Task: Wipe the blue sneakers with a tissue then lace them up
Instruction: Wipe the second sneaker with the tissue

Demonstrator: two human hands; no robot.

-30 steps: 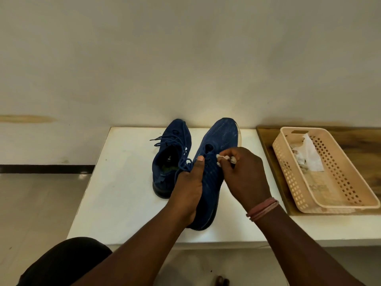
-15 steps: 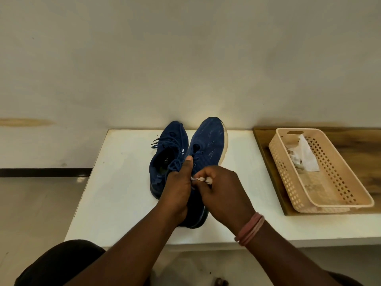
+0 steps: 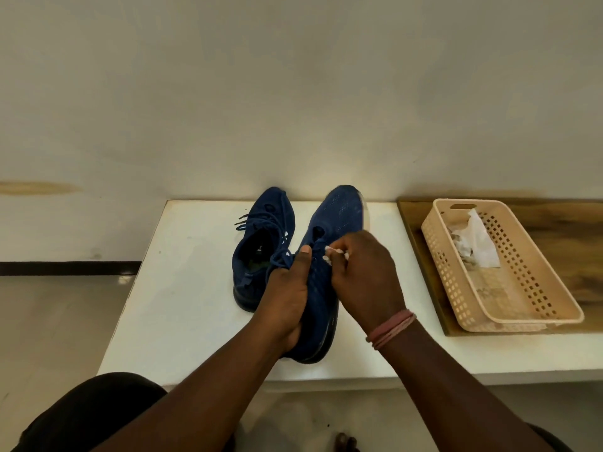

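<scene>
We look down on a white worktop [image 3: 182,298] set against a pale wall, with a wooden board [image 3: 561,223] lying on its right end. On that board sits a beige perforated basket [image 3: 509,308], and inside it, toward the far end, lies a crumpled white tissue [image 3: 476,246].

Two blue sneakers occupy the middle of the worktop, toes pointing at the wall. The left sneaker [image 3: 261,243] rests flat on its sole, its opening dark and its laces [image 3: 251,220] loose across the tongue. The right sneaker [image 3: 339,220] stands just beside it, touching or nearly so, tipped so that its upper faces us, heel end at the worktop's near edge.

Both of our forearms reach in from the bottom of the view and converge on the right sneaker. Our left hand [image 3: 287,298] is wrapped around its heel and inner side from the left, fingers curled underneath, thumb extended up along the upper near the eyelets. Our right hand [image 3: 365,275], a pink band [image 3: 391,327] at the wrist, arches over the shoe's outer side with the wrist bent down; its fingers are pinched closed on a small wad of white tissue [image 3: 336,254], pressed against the upper near the lace holes, close to the left thumb.
</scene>
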